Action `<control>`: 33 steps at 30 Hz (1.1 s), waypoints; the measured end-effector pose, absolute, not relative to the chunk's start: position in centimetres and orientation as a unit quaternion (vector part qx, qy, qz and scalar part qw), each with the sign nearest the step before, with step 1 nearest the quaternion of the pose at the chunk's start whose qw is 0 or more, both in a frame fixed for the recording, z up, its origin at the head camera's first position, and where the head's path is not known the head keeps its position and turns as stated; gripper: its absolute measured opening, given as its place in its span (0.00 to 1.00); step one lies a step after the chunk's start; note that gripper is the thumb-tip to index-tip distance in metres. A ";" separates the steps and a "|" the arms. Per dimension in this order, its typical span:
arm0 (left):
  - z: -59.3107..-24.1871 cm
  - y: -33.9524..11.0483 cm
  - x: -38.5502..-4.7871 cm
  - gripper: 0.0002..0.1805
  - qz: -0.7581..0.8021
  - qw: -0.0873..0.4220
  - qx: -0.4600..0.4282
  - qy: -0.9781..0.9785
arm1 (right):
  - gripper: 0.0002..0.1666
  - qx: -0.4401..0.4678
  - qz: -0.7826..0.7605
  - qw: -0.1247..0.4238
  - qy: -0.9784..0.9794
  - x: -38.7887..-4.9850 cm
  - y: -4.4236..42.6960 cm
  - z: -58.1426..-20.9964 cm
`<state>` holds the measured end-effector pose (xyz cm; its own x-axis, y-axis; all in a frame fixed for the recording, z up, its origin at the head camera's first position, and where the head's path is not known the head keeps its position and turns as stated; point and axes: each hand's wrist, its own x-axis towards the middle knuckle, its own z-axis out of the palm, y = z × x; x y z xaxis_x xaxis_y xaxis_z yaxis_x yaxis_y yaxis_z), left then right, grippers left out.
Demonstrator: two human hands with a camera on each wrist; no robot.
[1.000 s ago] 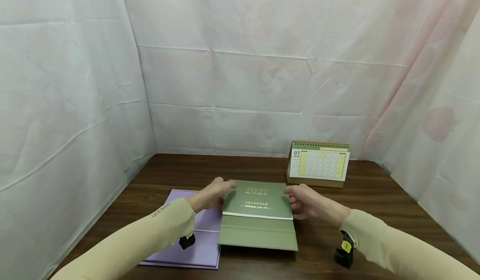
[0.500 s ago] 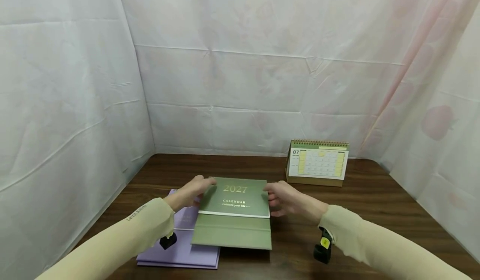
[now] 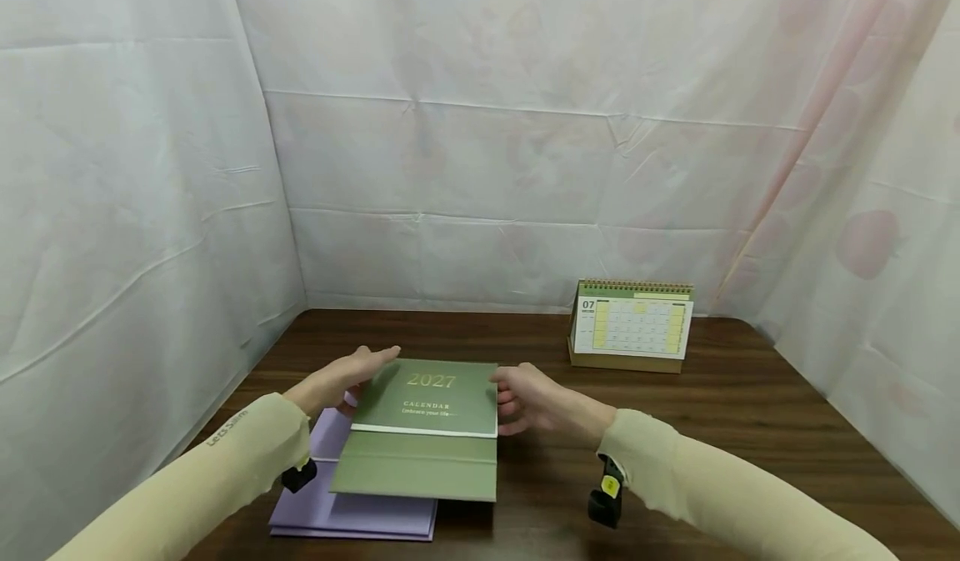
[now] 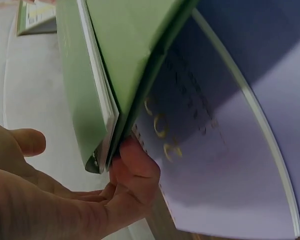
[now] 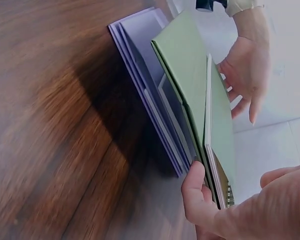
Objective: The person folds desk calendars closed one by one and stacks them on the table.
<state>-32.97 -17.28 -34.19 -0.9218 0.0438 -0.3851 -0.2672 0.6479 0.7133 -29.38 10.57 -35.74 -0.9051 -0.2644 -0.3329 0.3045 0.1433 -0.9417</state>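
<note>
A green 2027 calendar [image 3: 423, 461] is held above a purple calendar [image 3: 352, 513], covering part of it, with its cover up. My left hand [image 3: 337, 382] is at its far left corner; the left wrist view shows that hand's thumb [image 4: 30, 142] raised off the cover and bent fingers [image 4: 137, 167] touching the underside. At the right edge, my right hand [image 3: 543, 398] grips the green calendar, fingers [image 5: 194, 187] beneath. Seen from the right wrist, the green calendar [image 5: 182, 55] hangs tilted, apart from the purple calendar [image 5: 140, 37] along the near edge.
An upright spiral desk calendar [image 3: 633, 328] showing 07 stands at the back right of the dark wooden table [image 3: 720, 444]. Pale patterned sheets [image 3: 465, 161] surround the table at the back and sides.
Both hands have carried the green calendar left, from beside the purple calendar to over it. My left thumb has come off the green cover.
</note>
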 end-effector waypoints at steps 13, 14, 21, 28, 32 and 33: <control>-34.3 -20.1 -33.2 0.49 0.403 0.208 -0.081 0.887 | 0.14 -0.001 -0.671 0.237 0.703 -29.1 7.7 -35.7; -34.3 -20.3 -33.2 0.50 0.402 0.210 -0.081 0.887 | 0.13 -0.002 -0.671 0.236 0.703 -29.0 7.5 -35.7; -34.1 -21.3 -33.3 0.54 0.414 0.227 -0.073 0.879 | 0.22 0.002 -0.673 0.234 0.702 -28.9 6.2 -35.8; -34.5 -21.9 -33.7 0.53 0.398 0.222 -0.069 0.887 | 0.26 0.010 -0.682 0.237 0.692 -29.0 5.3 -36.3; -34.6 -22.1 -33.6 0.54 0.380 0.224 -0.076 0.894 | 0.26 0.010 -0.683 0.238 0.690 -29.2 5.1 -36.6; -34.7 -22.1 -33.5 0.54 0.379 0.226 -0.079 0.894 | 0.26 0.011 -0.684 0.237 0.690 -29.2 5.0 -36.6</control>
<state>-33.55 -22.13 -34.65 -0.8852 0.0302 -0.4642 -0.3126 0.7005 0.6415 -29.25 5.03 -36.62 -0.8875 -0.3093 -0.3415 0.3386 0.0647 -0.9387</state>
